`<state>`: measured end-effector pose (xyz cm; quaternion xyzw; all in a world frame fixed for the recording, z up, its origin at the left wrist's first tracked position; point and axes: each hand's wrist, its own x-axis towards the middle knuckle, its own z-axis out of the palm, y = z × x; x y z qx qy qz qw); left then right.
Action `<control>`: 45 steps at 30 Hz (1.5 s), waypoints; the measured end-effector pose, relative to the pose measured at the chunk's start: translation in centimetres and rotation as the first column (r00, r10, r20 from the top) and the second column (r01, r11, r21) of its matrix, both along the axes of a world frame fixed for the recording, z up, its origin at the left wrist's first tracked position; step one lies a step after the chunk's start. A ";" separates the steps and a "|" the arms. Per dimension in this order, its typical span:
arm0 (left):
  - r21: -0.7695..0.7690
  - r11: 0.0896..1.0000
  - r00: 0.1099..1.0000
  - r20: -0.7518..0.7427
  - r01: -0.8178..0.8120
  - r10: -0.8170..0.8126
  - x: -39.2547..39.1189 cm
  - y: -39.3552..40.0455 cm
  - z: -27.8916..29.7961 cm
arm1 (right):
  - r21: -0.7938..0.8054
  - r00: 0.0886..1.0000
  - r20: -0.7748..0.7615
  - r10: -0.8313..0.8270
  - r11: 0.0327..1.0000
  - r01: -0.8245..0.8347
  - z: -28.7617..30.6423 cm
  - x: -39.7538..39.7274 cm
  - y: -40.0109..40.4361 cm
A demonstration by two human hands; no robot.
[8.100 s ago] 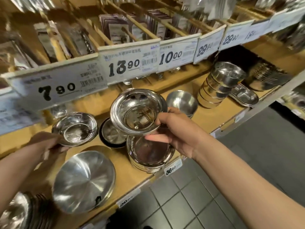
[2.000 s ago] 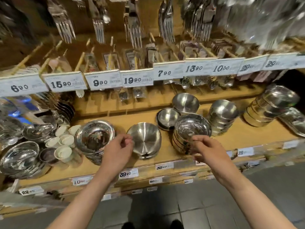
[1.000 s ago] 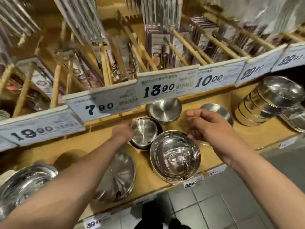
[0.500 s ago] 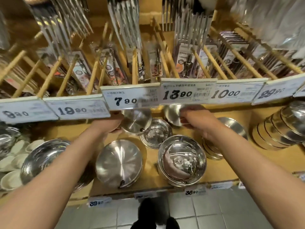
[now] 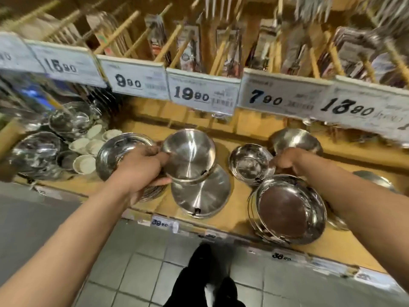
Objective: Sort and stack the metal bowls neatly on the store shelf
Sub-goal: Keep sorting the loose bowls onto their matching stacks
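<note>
My left hand (image 5: 141,171) grips the rim of an upside-down steel bowl (image 5: 189,154) and holds it just above a larger upside-down bowl (image 5: 202,194) on the wooden shelf (image 5: 241,214). My right hand (image 5: 287,161) reaches to the back, its fingers curled at the rim of a small upright bowl (image 5: 249,165); whether it grips the rim I cannot tell. Behind that hand lies another upturned bowl (image 5: 295,139). A stack of wide upright bowls (image 5: 290,210) stands at the front right. Another shiny stack (image 5: 115,151) sits behind my left hand.
Price tags (image 5: 203,94) hang on a rail above the bowls, with packaged cutlery on wooden pegs behind. Small white dishes (image 5: 88,147) and more steel bowls (image 5: 37,151) crowd the left of the shelf. Grey floor tiles and my shoes (image 5: 199,282) lie below.
My left hand has lifted the upturned bowl from the back of the shelf and brought it forward over the larger upturned bowl. My right hand has dropped to the small upright bowl. The view swung left.
</note>
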<state>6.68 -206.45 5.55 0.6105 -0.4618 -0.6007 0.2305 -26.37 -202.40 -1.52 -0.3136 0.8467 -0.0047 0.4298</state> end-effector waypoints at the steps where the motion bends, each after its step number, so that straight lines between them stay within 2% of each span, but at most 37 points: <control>1: 0.013 1.000 1.000 0.006 -0.016 0.016 0.2 0.1 -0.2 | 0.005 0.999 -0.018 0.029 1.000 -0.029 -0.4 -0.2 -0.2; 9: 0.049 0.999 0.998 -0.066 0.005 -0.002 0.7 -0.1 -1.1 | 0.120 0.996 0.049 0.073 0.990 -0.079 -1.4 0.0 -1.0; 12: 0.044 0.999 0.997 -0.076 0.002 0.002 0.5 -0.4 -1.4 | 0.026 0.999 0.038 0.039 0.999 -0.040 -1.5 0.1 -0.9; 15: 0.031 0.999 0.996 -0.081 -0.033 0.035 0.4 -0.7 -1.7 | -0.058 0.996 0.089 0.030 0.998 -0.025 -1.6 0.3 -0.9; 19: 0.005 1.000 0.999 -0.043 0.017 -0.016 0.3 -0.8 -1.7 | -0.112 0.941 0.294 -0.166 0.972 0.207 -1.4 -0.1 -0.7; 23: -0.035 0.998 0.999 -0.002 0.050 -0.050 -0.2 -0.5 -0.9 | -0.095 0.956 0.257 -0.144 0.980 0.173 1.1 -0.5 0.0; 29: -0.042 0.995 0.996 0.014 0.088 -0.087 -0.5 1.4 1.0 | -0.191 0.858 0.458 -0.231 0.917 0.349 5.7 -0.4 3.1; 33: -0.042 0.999 1.000 -0.008 0.011 -0.012 0.7 2.9 2.5 | -0.281 0.794 0.551 -0.259 0.838 0.468 7.3 0.6 5.6; 38: -0.064 0.997 0.999 -0.010 -0.034 0.034 3.8 4.1 4.3 | -0.248 0.630 0.718 -0.297 0.736 0.630 9.8 4.1 7.5; 40: -0.053 0.998 0.998 -0.035 -0.044 0.043 5.1 4.2 4.7 | -0.244 0.619 0.738 -0.268 0.750 0.615 10.6 5.8 7.9; 45: -0.065 0.996 0.996 -0.073 -0.063 0.059 9.3 2.8 5.2 | -0.271 0.687 0.698 -0.201 0.814 0.513 11.2 10.5 7.0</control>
